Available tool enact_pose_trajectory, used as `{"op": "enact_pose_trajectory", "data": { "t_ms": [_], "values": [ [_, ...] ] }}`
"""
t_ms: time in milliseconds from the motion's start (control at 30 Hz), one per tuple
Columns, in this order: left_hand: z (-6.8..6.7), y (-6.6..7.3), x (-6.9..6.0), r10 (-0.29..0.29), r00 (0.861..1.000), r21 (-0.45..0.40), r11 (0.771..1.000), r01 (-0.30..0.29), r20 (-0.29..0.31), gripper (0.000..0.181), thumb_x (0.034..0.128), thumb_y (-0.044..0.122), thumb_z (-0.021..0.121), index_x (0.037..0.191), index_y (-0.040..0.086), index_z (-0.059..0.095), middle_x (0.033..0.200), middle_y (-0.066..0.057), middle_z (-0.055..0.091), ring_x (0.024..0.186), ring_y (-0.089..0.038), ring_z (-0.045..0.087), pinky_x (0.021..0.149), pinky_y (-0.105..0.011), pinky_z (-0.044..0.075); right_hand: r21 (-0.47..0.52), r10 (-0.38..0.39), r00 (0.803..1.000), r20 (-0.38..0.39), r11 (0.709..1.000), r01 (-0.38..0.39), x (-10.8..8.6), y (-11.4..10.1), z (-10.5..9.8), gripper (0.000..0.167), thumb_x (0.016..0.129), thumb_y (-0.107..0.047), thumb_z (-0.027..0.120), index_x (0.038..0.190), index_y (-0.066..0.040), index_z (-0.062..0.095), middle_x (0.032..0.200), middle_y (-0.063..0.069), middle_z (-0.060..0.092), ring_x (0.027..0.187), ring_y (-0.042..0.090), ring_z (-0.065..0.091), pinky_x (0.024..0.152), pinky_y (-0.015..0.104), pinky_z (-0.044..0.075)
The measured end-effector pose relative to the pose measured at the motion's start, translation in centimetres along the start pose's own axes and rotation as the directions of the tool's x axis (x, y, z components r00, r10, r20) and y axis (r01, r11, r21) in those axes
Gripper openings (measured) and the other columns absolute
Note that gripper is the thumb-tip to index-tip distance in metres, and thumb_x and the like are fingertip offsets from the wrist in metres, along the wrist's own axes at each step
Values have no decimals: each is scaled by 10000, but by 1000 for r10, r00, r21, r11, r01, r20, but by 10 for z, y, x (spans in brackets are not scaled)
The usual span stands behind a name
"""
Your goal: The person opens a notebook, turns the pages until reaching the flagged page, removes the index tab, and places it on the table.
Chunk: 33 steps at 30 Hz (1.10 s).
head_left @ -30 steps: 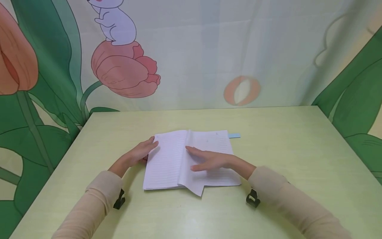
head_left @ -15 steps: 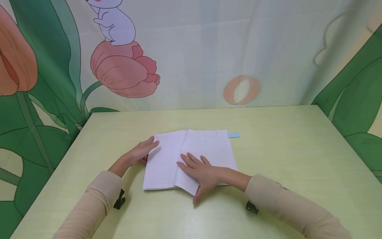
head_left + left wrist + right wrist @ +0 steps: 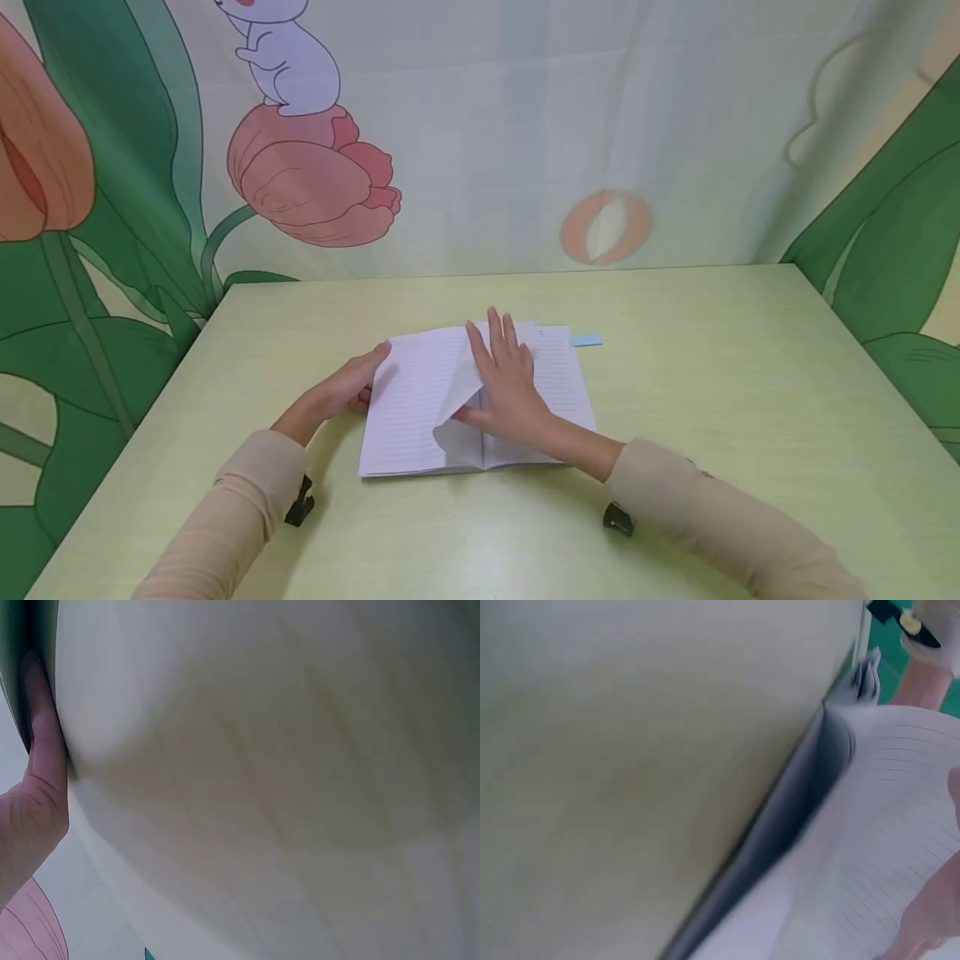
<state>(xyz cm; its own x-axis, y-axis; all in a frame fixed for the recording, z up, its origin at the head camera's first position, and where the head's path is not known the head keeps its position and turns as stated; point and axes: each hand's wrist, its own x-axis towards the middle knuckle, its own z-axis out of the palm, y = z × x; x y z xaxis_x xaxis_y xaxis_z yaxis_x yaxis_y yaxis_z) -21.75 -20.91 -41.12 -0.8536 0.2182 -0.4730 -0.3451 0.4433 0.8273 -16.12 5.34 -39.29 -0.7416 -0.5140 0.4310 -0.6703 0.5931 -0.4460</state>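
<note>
An open notebook with lined white pages lies on the table in the head view. My left hand holds its left edge, thumb by the page edge and the other fingers partly hidden. Over the middle of the notebook is my right hand, its fingers straight and spread, pointing away from me. A lifted page curls beside my right thumb, its lower corner bent up. In the right wrist view, part of my right hand lies over a lined page, and the notebook's edge runs diagonally.
The notebook rests on a pale yellow-green table. A light blue tab sticks out from its upper right side. Behind the table hangs a printed curtain with flowers and leaves. Black devices are worn at both wrists.
My right hand has swept down to the page's lower edge, then up and away. The loose page has gone from lying nearly flat to curling up. My left hand stays at the left edge.
</note>
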Motion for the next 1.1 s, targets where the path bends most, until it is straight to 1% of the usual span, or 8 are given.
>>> {"op": "enact_pose_trajectory", "data": {
  "t_ms": [167, 333, 433, 600, 700, 767, 967, 1100],
  "values": [
    [-1, 0, -1, 16, 999, -41, 999, -14, 43, 833, 897, 646, 163, 1451, 33, 55, 915, -200, 571, 716, -193, 606, 681, -339, 509, 176, -144, 988, 57, 976, 132, -5, -8, 13, 903, 788, -296, 694, 1444, -27, 134, 1498, 188, -1, 1359, 343, -52, 998, 628, 30],
    [-2, 1, -2, 29, 996, -62, 998, -24, 80, 824, 870, 683, 97, 1460, 142, -93, 856, -189, 588, 713, -201, 615, 679, -347, 508, 395, -269, 947, 175, 900, 183, -8, -14, 17, 566, 832, -225, 653, 1331, -49, 453, 1404, 93, 384, 1330, 144, 250, 1048, 515, 135],
    [-3, 0, -2, 36, 995, -72, 997, -29, 94, 822, 866, 686, 79, 1457, 145, -106, 830, -179, 591, 712, -203, 617, 679, -350, 508, 493, -316, 900, 301, 859, 137, -8, -15, 17, 357, 854, -174, 631, 1191, -59, 598, 1170, 40, 609, 1155, 41, 475, 1051, 480, 170],
    [-2, -1, -3, 22, 997, -84, 996, -15, 80, 867, 849, 714, 111, 1464, 120, -34, 799, -150, 602, 694, -201, 614, 664, -345, 503, 489, -384, 778, 497, 865, 115, -8, -15, 19, 266, 889, -181, 592, 1108, -43, 651, 925, -39, 691, 930, -66, 557, 1064, 469, 138],
    [0, -2, -1, 5, 999, -47, 999, -3, 35, 792, 908, 612, 277, 1469, 127, -1, 870, -125, 588, 664, -180, 595, 629, -321, 494, 480, -420, 730, 539, 866, 144, -8, -15, 19, 254, 894, -186, 586, 1089, -41, 661, 871, -53, 695, 884, -88, 553, 1056, 426, 195],
    [1, -3, 1, 8, 1000, -4, 1000, -8, 8, 760, 939, 443, 427, 1472, 130, -15, 950, -152, 562, 663, -176, 584, 618, -310, 493, 485, -405, 745, 530, 866, 125, -7, -13, 17, 248, 891, -182, 591, 1078, -37, 665, 839, -47, 695, 852, -79, 562, 1011, 343, 298],
    [2, -7, 4, 59, 998, 59, 997, -58, -15, 826, 900, 111, 569, 1467, 110, -32, 1058, -204, 535, 700, -178, 589, 628, -321, 503, 320, -211, 921, 327, 942, 102, 2, 17, 2, 269, 868, -155, 601, 1092, -14, 651, 964, 40, 676, 910, 111, 604, 823, 272, 448],
    [2, -7, 3, 66, 998, 34, 997, -66, -3, 823, 903, 90, 560, 1465, 107, -41, 1013, -187, 549, 701, -178, 591, 634, -331, 501, 104, -23, 955, 297, 995, -8, 3, 51, -12, 407, 859, -193, 607, 1206, 15, 559, 1192, 141, 574, 1138, 277, 496, 965, 389, 351]
  ]
}}
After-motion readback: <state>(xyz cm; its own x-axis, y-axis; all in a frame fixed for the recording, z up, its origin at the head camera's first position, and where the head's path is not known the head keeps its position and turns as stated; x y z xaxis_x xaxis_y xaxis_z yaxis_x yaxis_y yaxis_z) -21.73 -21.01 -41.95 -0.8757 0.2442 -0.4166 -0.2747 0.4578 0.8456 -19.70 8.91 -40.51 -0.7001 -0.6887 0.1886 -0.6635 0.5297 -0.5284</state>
